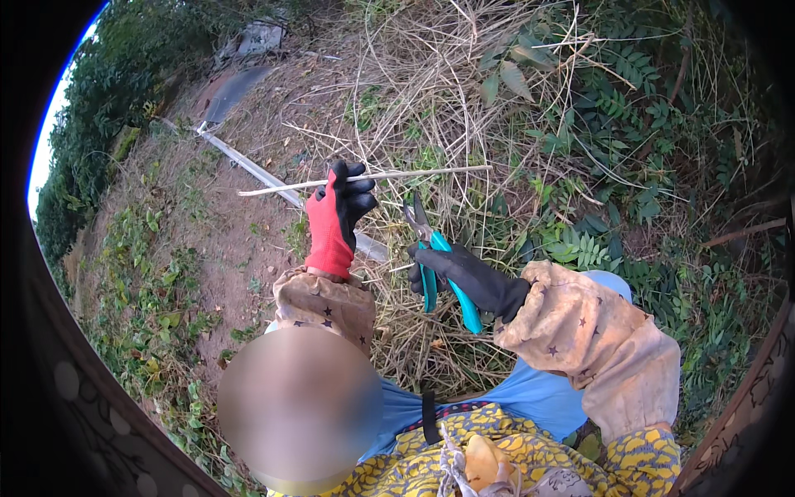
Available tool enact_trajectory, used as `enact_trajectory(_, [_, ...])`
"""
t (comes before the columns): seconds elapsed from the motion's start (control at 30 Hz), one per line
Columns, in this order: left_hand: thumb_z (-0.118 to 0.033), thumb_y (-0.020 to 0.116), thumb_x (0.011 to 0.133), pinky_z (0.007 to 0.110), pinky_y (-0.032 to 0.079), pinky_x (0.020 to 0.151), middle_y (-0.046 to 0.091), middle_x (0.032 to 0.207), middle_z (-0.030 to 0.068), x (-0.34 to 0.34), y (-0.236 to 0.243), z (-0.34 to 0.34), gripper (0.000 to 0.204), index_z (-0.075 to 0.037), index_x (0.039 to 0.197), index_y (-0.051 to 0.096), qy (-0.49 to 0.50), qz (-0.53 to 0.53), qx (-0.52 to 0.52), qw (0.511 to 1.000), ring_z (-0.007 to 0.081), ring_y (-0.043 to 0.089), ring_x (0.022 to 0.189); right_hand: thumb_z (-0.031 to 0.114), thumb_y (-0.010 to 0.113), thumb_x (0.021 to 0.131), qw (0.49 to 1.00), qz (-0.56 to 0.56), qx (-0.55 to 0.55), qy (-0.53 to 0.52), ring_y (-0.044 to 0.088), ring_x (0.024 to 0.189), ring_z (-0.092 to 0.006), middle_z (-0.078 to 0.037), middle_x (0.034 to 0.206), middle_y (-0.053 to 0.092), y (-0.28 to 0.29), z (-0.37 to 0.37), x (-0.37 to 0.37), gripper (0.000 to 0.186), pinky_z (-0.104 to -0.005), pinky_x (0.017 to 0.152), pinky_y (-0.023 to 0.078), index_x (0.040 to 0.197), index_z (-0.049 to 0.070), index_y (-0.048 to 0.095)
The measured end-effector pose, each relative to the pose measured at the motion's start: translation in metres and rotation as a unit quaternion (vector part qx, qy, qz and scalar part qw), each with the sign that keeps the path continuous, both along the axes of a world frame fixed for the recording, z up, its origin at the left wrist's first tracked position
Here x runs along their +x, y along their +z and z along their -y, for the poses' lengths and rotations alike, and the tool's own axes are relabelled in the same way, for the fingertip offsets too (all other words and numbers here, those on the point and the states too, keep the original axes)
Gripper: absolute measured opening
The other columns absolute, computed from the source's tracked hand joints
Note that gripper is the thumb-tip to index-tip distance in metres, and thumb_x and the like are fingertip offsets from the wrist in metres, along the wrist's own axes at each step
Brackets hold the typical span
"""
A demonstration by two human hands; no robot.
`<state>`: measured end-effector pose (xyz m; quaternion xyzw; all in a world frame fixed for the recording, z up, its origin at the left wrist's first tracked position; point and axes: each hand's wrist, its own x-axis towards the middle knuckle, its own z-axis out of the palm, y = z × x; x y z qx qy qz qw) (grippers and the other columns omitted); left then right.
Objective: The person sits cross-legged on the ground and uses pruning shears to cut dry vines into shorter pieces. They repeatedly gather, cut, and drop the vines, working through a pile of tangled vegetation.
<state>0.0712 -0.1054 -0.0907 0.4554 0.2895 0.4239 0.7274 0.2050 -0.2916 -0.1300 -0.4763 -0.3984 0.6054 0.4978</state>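
Note:
My left hand [338, 217], in a red and black glove, grips a thin pale stick [439, 170] lying crosswise in its fingers. In a dark glove, my right hand [464, 273] is closed on pruning shears [469, 308] with teal handles, whose metal blades point up and slightly left, just below the stick's right part. A mat of dry straw-like stems [431, 356] lies on the ground beneath both hands.
A long pale bar [239, 160] runs diagonally over dirt and low weeds at left, near a grey sheet [234, 93]. Tangled dry twigs [431, 74] lie ahead; leafy plants [596, 207] grow at right, with a brown branch [745, 232]. Dense bushes [79, 166] stand far left.

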Motion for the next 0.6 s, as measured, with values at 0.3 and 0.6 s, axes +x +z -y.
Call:
enact_trajectory(0.3, [-0.045, 0.059, 0.095, 0.027, 0.053, 0.064, 0.069, 0.085, 0.0094, 0.025, -0.014, 0.037, 0.049, 0.0, 0.114, 0.064, -0.087, -0.049, 0.02, 0.995, 0.0153, 0.063, 0.065, 0.043, 0.053, 0.097, 0.996, 0.025, 0.025, -0.083, 0.065, 0.087, -0.0157, -0.007, 0.09, 0.065, 0.006, -0.015, -0.001, 0.043, -0.0334, 0.079, 0.05, 0.108, 0.002, 0.059])
enact_trajectory(0.6, [-0.044, 0.06, 0.096, 0.026, 0.05, 0.059, 0.063, 0.075, 0.0052, 0.022, -0.006, 0.035, 0.049, -0.001, 0.117, 0.063, -0.056, -0.049, -0.006, 0.997, 0.0125, 0.059, 0.06, 0.041, 0.052, 0.098, 0.99, 0.004, 0.007, -0.139, 0.065, 0.078, -0.0148, -0.005, 0.086, 0.065, 0.003, -0.015, 0.009, 0.037, -0.0313, 0.072, 0.05, 0.097, 0.004, 0.059])
